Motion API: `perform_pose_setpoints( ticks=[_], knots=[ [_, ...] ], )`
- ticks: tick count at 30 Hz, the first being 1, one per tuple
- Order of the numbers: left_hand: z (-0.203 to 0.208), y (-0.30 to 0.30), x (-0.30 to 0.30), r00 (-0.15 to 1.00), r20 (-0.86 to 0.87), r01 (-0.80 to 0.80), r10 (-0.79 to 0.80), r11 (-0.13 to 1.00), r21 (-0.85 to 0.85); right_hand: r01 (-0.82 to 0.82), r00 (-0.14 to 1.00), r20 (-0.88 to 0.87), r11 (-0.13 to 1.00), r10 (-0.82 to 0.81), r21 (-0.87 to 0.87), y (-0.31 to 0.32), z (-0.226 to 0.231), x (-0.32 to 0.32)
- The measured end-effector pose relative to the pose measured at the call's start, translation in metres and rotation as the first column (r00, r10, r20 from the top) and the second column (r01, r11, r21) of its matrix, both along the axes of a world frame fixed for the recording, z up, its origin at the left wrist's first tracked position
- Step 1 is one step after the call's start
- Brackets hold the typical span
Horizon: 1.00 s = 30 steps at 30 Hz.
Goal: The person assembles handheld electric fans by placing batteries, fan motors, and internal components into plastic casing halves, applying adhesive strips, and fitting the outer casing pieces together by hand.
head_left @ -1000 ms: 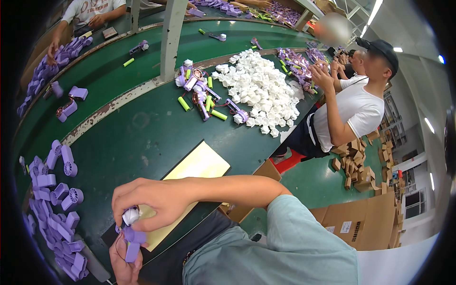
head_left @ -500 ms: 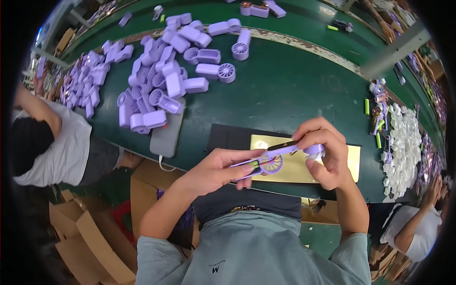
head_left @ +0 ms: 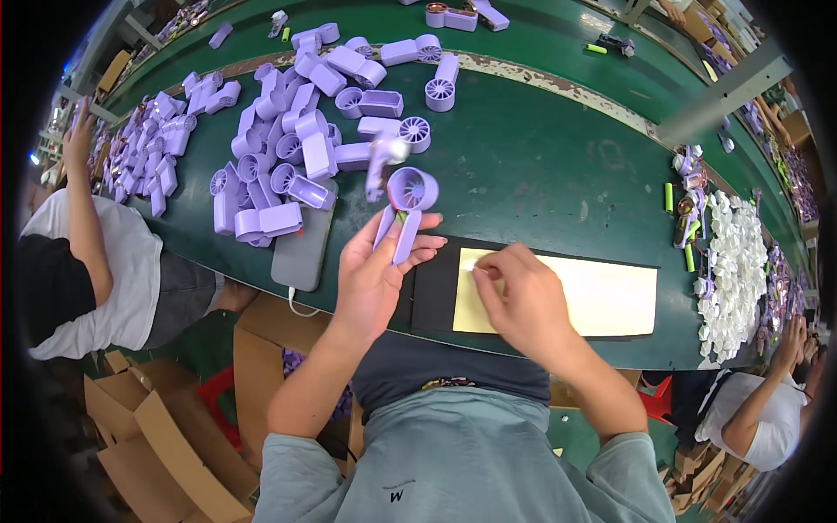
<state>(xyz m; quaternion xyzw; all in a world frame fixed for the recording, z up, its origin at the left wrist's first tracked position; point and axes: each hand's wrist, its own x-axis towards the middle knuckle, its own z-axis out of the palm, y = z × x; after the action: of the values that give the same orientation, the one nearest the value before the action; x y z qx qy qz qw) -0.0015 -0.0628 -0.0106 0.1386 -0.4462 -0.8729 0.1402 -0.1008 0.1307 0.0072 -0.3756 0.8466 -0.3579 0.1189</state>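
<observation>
My left hand (head_left: 370,275) grips a light purple fan housing (head_left: 411,189), its round end raised and a bit of green showing between its handle walls. Beside the ring, a blurred purple piece (head_left: 377,170) with a whitish round end hangs off the housing. My right hand (head_left: 527,301) is over the left part of a yellow sheet (head_left: 602,296), thumb and fingertips pinched together; whatever they hold, if anything, is too small to make out. The sheet lies on a black mat (head_left: 433,292) on the green table.
Purple housings (head_left: 318,157) form a heap at the left, beside a grey power bank (head_left: 301,253) with a white cable. White pieces (head_left: 737,270) and green battery cells (head_left: 669,197) lie at the right. Co-workers sit on both sides; cardboard boxes (head_left: 174,436) stand below left.
My left hand has lifted the housing up and left, turning its ring upward. My right hand has let go of the purple part and moved down-left onto the yellow sheet.
</observation>
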Motion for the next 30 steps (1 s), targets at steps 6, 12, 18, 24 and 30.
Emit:
perform_pose_setpoints(
  ticks=[6, 12, 18, 24, 30],
  knots=[
    [-0.019, 0.029, 0.004, 0.981, 0.076, -0.158, 0.181, 0.959, -0.234, 0.17, 0.983, -0.097, 0.978, -0.159, 0.122, -0.037, 0.002, 0.015],
    [-0.028, 0.035, 0.004, 0.971, 0.004, -0.226, 0.238, 0.929, -0.293, 0.196, 0.98, -0.015, 0.981, -0.196, 0.008, -0.043, -0.01, 0.021],
    [-0.033, 0.032, 0.004, 0.973, 0.066, -0.178, 0.222, 0.899, -0.401, -0.042, 0.982, 0.179, 0.991, 0.064, -0.128, 0.001, 0.018, 0.0],
    [-0.016, 0.028, 0.001, 0.98, -0.073, -0.199, 0.185, 0.908, -0.37, -0.002, 0.975, -0.22, 0.994, 0.027, 0.111, 0.022, 0.003, -0.002],
    [0.004, 0.027, -0.011, 0.986, 0.075, 0.164, -0.152, 0.966, -0.2, -0.06, 0.959, -0.272, 0.995, 0.08, 0.079, 0.031, 0.01, 0.006]
  ],
)
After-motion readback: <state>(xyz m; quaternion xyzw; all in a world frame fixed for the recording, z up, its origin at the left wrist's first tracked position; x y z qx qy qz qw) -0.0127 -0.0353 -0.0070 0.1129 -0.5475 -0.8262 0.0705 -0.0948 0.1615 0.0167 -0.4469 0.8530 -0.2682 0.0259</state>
